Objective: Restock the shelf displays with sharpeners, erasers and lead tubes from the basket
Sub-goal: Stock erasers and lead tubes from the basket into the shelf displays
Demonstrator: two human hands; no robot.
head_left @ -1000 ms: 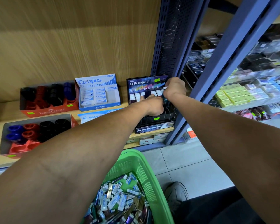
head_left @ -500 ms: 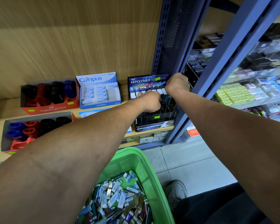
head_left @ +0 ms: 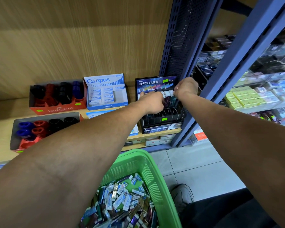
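Black slotted plastic lead rack (head_left: 161, 115): both hands (head_left: 155, 102) (head_left: 186, 87) curl over slim white-capped tubes (head_left: 167, 93), exact grip unclear.

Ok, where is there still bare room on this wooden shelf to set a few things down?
Bare wooden shelf shows left of the two red cardboard sharpener boxes, and a narrow strip lies between the blue Campus eraser box and the black Hi-Polymer lead rack. The rack is crowded: the left hand and the right hand are both there.
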